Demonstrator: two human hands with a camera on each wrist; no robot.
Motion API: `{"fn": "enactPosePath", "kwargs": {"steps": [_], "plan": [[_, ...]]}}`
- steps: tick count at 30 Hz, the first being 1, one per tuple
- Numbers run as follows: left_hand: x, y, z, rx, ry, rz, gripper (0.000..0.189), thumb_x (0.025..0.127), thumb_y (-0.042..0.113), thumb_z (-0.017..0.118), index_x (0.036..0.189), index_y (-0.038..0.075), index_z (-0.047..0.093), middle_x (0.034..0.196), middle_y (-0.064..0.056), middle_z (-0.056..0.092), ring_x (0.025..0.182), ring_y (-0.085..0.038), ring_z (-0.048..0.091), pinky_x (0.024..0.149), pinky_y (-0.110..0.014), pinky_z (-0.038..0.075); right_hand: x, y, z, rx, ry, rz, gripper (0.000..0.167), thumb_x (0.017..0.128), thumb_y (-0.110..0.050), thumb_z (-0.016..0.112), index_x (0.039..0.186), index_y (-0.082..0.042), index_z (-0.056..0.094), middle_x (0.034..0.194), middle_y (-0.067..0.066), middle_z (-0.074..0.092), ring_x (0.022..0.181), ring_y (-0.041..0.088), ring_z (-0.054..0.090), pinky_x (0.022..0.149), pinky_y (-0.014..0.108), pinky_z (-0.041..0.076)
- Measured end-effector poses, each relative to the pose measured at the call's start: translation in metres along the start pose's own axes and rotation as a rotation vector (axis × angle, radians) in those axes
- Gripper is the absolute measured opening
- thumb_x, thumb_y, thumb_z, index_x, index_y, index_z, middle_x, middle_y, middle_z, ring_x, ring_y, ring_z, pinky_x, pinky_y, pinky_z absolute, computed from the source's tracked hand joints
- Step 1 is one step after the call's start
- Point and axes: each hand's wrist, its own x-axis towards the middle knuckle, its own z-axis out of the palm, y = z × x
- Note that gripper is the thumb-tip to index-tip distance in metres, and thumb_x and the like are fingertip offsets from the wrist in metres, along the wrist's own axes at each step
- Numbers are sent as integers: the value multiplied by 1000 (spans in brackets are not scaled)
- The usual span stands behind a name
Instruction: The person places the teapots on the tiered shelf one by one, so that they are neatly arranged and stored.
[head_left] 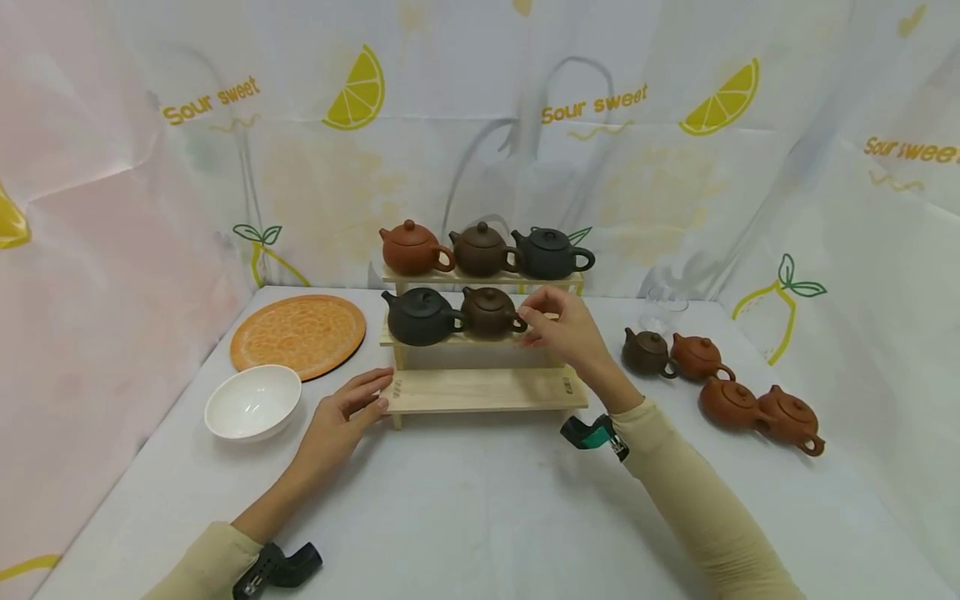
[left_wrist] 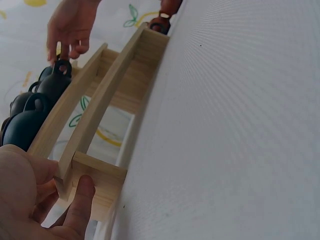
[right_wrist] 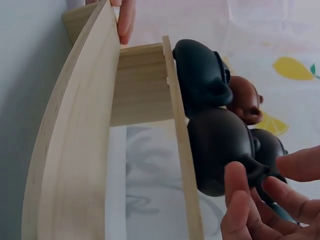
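Observation:
A wooden three-tier stand (head_left: 480,390) faces me. My left hand (head_left: 341,417) grips the left end of its lowest shelf; in the left wrist view the thumb and fingers (left_wrist: 82,197) lie on either side of the board's end. On the middle shelf stand a black teapot (head_left: 422,317) and a dark brown teapot (head_left: 489,313), close together. My right hand (head_left: 566,325) is at the brown teapot's handle, fingertips touching it. In the right wrist view, the thumb (right_wrist: 302,164) stands apart from the handle.
The top shelf carries orange-red (head_left: 408,250), brown (head_left: 478,252) and black (head_left: 551,255) teapots. Several more teapots (head_left: 727,404) stand at right, near a clear glass (head_left: 663,310). To the left are a white bowl (head_left: 253,404) and a round orange-patterned board (head_left: 296,333).

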Motion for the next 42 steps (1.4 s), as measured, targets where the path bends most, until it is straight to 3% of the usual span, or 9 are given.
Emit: {"fn": "enactPosePath", "kwargs": {"steps": [6,17,24,34,42], "plan": [[2,0,0,-11,-2,9,42,105,17,66,143,1,62,153,-11,51,133,-35,54,98,-14,46,-14,0,-25,-66,76,-31,19,103,-12,67,108,6,64,103,24,68,71,25,71,63,29,59],[1,-4,1,2,-2,7,43,105,21,66,144,2,62,153,-10,51,134,-33,53,100,-14,44,-44,17,-67,-181,120,74,23,105,-15,64,114,6,63,109,23,68,78,23,71,69,27,59],[0,-4,-1,17,-2,8,43,106,21,65,145,2,61,155,-10,50,133,-33,53,99,-13,45,-67,26,-95,-187,161,139,27,106,-19,63,116,6,61,102,9,70,79,19,70,72,27,60],[1,-1,1,-22,7,20,41,105,16,66,143,1,62,153,-11,51,136,-30,51,100,-14,45,-88,36,-123,-198,208,135,27,107,-14,61,116,11,60,94,-3,71,75,15,71,68,26,59],[0,0,0,0,8,12,42,106,18,65,144,2,62,154,-11,50,136,-32,52,100,-14,45,-101,43,-140,-183,235,137,31,107,-17,61,118,12,57,92,-10,71,75,14,71,67,27,60]]}}
